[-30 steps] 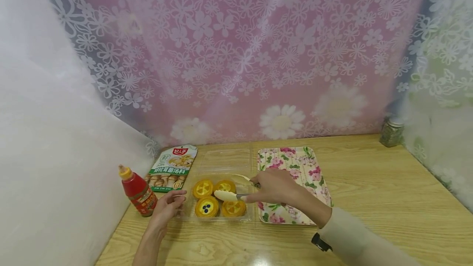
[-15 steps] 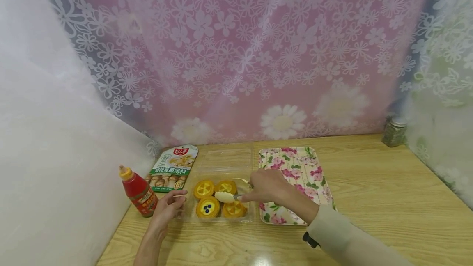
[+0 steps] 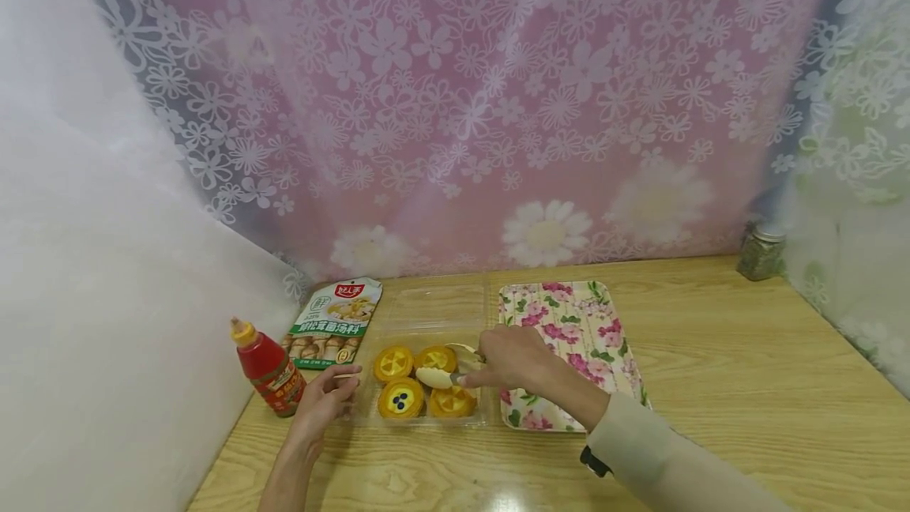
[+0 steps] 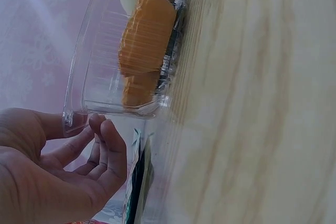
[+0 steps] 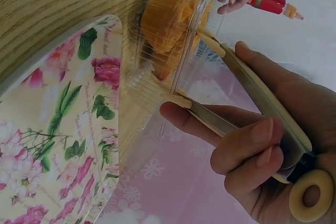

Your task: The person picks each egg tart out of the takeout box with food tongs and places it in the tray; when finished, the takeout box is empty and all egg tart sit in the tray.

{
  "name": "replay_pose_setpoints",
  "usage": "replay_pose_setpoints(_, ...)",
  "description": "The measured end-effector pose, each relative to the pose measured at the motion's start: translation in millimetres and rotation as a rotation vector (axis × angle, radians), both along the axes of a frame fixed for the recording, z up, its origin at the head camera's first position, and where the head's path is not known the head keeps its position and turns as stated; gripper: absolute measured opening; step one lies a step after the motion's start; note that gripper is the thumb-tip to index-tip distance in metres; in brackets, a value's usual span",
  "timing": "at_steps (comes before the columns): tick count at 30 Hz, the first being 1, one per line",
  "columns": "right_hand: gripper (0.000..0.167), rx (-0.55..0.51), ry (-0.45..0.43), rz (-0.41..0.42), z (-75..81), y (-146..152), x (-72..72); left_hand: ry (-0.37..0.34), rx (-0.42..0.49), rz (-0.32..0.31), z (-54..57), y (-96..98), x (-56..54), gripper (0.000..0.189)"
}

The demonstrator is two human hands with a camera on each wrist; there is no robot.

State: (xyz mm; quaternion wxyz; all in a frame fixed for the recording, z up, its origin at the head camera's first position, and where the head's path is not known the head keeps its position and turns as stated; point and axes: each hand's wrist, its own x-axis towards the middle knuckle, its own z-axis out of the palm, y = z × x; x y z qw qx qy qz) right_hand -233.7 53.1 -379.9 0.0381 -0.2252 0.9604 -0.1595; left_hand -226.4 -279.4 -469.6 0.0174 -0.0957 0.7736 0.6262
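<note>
My left hand pinches the left rim of a clear plastic container, thumb and fingers meeting at its edge in the left wrist view. Several round golden egg tarts lie inside, among them one tart with dark blue berries on top. From the right, my right hand grips metal tongs with pale tips. Those tips stand spread apart at the right-hand tarts, one over the gap near the front right tart, the other by the container's right side. Whether they touch a tart is unclear.
Right of the container lies a flower-printed tray. The container's clear lid lies folded back. At left are a red sauce bottle and a green-white food pouch. A glass jar stands at the far right corner.
My right hand and the tongs have shifted slightly left and settled lower toward the right-hand tarts. My left hand stays at the container's rim.
</note>
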Motion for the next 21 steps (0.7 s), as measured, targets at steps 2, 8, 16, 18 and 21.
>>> replay_pose_setpoints(2, 0.062, -0.007, -0.006, 0.009, 0.0, 1, 0.0, -0.004, -0.004, 0.001, 0.2, 0.4, -0.2, 0.032)
replay_pose_setpoints(8, 0.041, -0.037, -0.018, 0.033, -2.8, 6, -0.5, -0.007, -0.013, 0.009, 1.2, 1.2, -0.5, 0.032)
replay_pose_setpoints(16, 0.038, -0.086, 0.012, 0.06, -9.6, 12, 1.4, -0.017, -0.019, 0.012, 3.0, 2.6, 0.8, 0.034)
replay_pose_setpoints(18, 0.041, -0.094, 0.011, 0.065, -10.1, 14, 1.8, -0.02, -0.023, 0.016, 3.2, 2.8, 0.9, 0.034)
replay_pose_setpoints(21, 0.045, -0.109, 0.003, 0.066, -7.9, 17, 2.7, -0.015, -0.032, 0.016, 3.6, 2.9, 0.6, 0.034)
